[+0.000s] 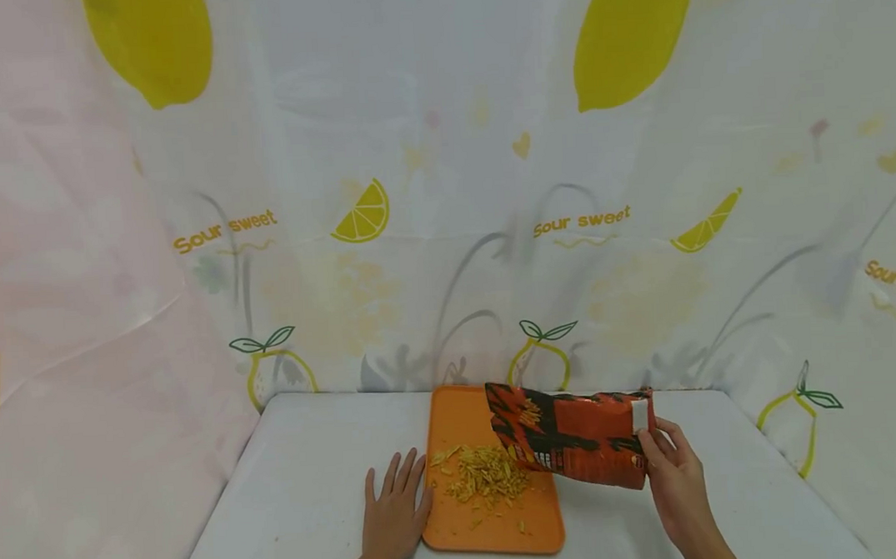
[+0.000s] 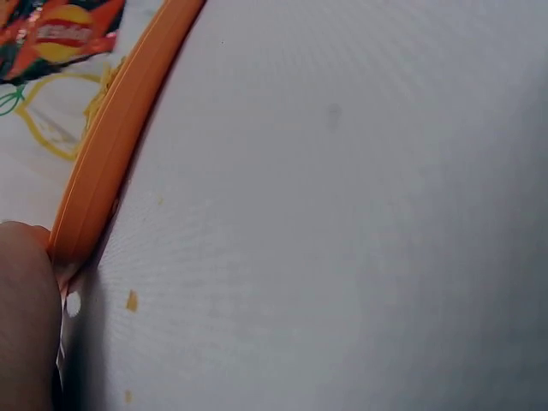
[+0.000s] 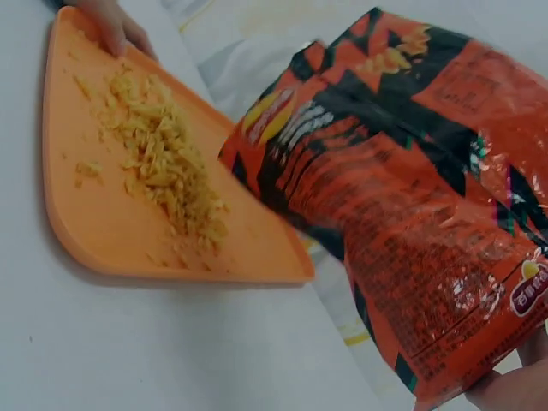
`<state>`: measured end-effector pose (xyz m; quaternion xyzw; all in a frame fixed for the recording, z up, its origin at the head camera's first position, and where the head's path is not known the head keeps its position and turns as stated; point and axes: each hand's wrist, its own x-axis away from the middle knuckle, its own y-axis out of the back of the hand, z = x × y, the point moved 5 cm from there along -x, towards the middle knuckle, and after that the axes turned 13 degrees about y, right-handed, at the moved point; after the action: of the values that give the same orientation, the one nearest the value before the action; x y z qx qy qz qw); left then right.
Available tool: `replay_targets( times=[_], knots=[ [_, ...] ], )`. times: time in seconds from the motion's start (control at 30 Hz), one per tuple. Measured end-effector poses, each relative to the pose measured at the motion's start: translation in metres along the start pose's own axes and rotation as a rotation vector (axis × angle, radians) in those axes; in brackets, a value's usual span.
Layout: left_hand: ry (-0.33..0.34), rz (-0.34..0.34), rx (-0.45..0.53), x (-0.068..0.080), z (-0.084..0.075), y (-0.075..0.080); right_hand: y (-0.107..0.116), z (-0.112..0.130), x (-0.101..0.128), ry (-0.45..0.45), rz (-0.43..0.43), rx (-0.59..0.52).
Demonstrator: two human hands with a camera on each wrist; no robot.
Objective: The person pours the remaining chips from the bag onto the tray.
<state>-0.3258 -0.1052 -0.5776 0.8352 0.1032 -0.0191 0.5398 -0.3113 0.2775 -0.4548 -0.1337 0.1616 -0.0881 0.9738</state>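
A red and black chip bag [image 1: 582, 436] is tilted on its side above the right part of an orange tray [image 1: 497, 537]. My right hand [image 1: 676, 478] pinches the bag's right end, thumb in front. In the right wrist view the bag [image 3: 411, 188] fills much of the frame, with part of the thumb at its lower corner. Broken yellow chips [image 1: 486, 474] lie heaped in the middle of the tray, under the bag's left end. My left hand [image 1: 394, 507] rests on the table with its fingers spread straight, touching the tray's left edge.
The tray stands on a white table [image 1: 313, 452], its far edge near a lemon-printed curtain [image 1: 434, 297]. A few small crumbs [image 2: 132, 300] lie on the table beside the tray. A pinkish sheet of the curtain [image 1: 84, 370] hangs at the left.
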Motion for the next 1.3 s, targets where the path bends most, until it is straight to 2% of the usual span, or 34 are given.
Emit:
replay_targets(
  times=[0.1,0.27,0.4,0.6,0.73,0.9,1.07,1.2,1.3],
  knots=[
    [0.004,0.005,0.000,0.000,0.001,0.000,0.001,0.000,0.000,0.007,-0.005,-0.070],
    [0.000,0.009,0.009,0.000,0.000,0.001,0.000,0.002,-0.002,0.014,0.016,-0.006],
    [-0.003,0.002,0.012,0.000,0.001,0.001,-0.003,0.007,-0.003,0.053,0.040,-0.069],
    [-0.009,-0.018,0.007,-0.002,0.001,0.000,-0.008,0.006,-0.003,0.050,0.080,0.082],
    [-0.004,-0.004,0.001,-0.002,0.001,-0.001,-0.008,0.006,-0.004,0.055,0.058,-0.045],
    [0.001,-0.008,-0.005,-0.002,0.001,-0.001,-0.008,0.008,-0.004,0.068,0.068,0.000],
    [-0.002,-0.016,-0.011,-0.002,0.001,0.001,-0.006,0.009,-0.005,0.060,0.033,-0.149],
    [0.003,0.002,0.008,-0.002,0.001,0.001,0.000,0.008,-0.006,0.021,0.002,-0.082],
    [0.008,0.012,0.021,-0.002,0.001,0.001,0.003,0.007,-0.006,0.009,0.007,-0.087]
  ],
)
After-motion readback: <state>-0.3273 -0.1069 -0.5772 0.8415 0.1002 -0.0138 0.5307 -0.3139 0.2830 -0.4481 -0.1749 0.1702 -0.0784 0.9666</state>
